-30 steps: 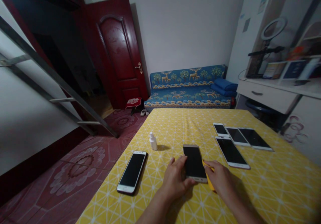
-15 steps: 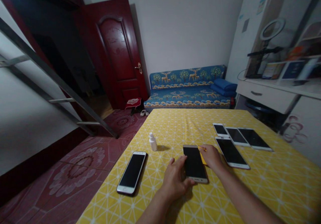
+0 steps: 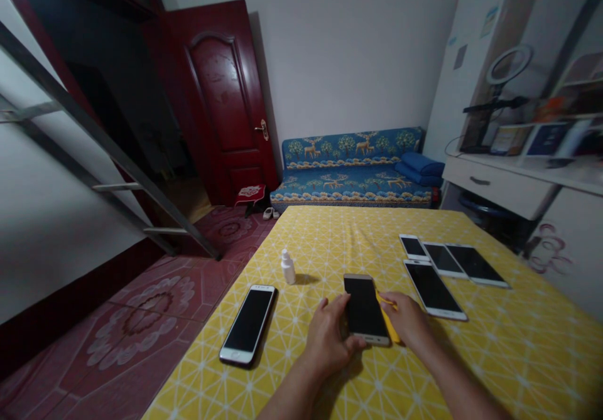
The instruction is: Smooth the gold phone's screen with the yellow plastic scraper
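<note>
A gold-framed smartphone [image 3: 365,310] lies screen up on the table, its dark screen facing me. My left hand [image 3: 331,332] grips its left side, with fingertips at the left edge and the thumb at the bottom left corner. Along the opposite edge, my right hand [image 3: 404,319] pinches a yellow cloth [image 3: 392,327] against the phone's side; part of the cloth is hidden under the fingers. To the left are a white smartphone [image 3: 248,326] in a dark case and a small white spray bottle [image 3: 288,268], standing upright.
Several more phones lie at the right, among them a larger white phone [image 3: 436,289] near my right forearm. A yellow patterned tablecloth [image 3: 339,235] covers the table. Beyond it stand a blue sofa [image 3: 348,172] and, at right, a white desk [image 3: 499,175].
My right hand has slid toward me along the phone's right edge, bringing the yellow cloth down near the lower corner. My left hand and the phone stay in place.
</note>
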The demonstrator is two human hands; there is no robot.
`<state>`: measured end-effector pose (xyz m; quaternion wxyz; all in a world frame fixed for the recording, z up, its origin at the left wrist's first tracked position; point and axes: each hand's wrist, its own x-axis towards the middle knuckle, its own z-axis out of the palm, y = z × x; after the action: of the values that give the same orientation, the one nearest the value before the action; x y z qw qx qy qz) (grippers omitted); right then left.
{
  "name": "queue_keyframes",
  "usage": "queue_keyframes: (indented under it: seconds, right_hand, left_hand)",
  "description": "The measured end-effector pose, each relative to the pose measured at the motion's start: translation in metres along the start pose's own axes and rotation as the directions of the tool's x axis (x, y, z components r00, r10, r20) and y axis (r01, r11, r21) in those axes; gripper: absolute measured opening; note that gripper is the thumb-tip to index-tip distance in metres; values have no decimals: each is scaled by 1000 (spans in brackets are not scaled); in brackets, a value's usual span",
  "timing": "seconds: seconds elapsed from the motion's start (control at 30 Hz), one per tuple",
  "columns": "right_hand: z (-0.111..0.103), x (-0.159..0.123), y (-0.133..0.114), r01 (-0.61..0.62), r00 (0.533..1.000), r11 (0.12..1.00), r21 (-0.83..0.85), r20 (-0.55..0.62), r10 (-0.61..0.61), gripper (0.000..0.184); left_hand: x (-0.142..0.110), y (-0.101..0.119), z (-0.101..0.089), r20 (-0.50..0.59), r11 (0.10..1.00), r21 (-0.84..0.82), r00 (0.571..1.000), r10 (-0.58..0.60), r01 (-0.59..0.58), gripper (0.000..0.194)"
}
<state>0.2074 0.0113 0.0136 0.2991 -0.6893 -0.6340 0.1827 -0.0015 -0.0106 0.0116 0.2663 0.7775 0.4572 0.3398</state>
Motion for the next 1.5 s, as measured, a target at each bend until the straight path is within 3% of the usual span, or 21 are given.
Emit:
queue_keyframes:
  seconds: [0.2,0.37,0.57,0.73,1.2,1.33,1.5]
  right_hand:
    - [-4,-36,-9,-31,999,996,-86,-45,28,29]
    - [-14,-53,-21,-79,997,982,-171,-14,78,24]
    - [-14,-56,-17,-31,999,989,-145,1,32,28]
    - [-13,-59,-13,-65,996,976,-210,41,75,38]
    - [-15,-64,-15,-118,991,949,-293,25,131,16]
    - [-22,-66,-26,-126,988,934,-333,42,148,18]
    - [-26,-65,-25,-141,986,925,-353,37,164,22]
  left_hand:
    - [-1,-7,5,-19,1000,11,1000,18,-18,83]
    - [-3,-14,9,-14,996,40,997,75,-75,81]
    - [-3,-11,4,27,986,106,992,124,-126,75]
    - [-4,-12,5,34,986,108,992,123,-126,74]
    - [-1,-13,7,-44,993,47,993,114,-112,69]
    - [0,-13,7,-73,995,28,993,92,-91,69]
    - [-2,-7,1,-22,995,39,996,92,-91,66]
